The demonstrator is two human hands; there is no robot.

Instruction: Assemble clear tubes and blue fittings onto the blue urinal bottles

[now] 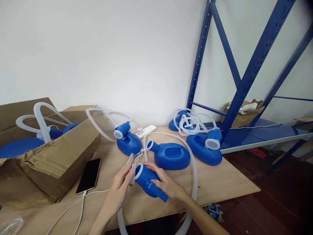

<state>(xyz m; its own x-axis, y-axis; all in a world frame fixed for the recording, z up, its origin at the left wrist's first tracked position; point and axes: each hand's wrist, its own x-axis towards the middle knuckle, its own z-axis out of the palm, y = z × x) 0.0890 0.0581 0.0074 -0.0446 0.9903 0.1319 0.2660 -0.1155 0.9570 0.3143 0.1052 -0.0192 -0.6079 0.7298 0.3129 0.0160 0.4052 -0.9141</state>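
My right hand (168,186) is wrapped around a blue funnel-shaped urinal head (148,182), tilted with its pale-rimmed mouth to the upper left. Just left of that mouth, my left hand (121,181) pinches a whitish cap (132,174). A short pale tube end (130,159) sticks up by my left fingertips, near a thin white cord (138,154). Beyond both hands a blue urinal bottle (172,156) lies on the table, its neck pointing up and left. A long translucent hose (194,169) loops around this bottle and hangs over the table's front edge.
Other blue bottles with heads and hoses stand at back left (129,143) and right (204,151). A cardboard box (73,160) holding more is at left, beside a phone (89,176) on a cable. A power strip (146,131) lies near the wall; blue shelving (256,133) rises right.
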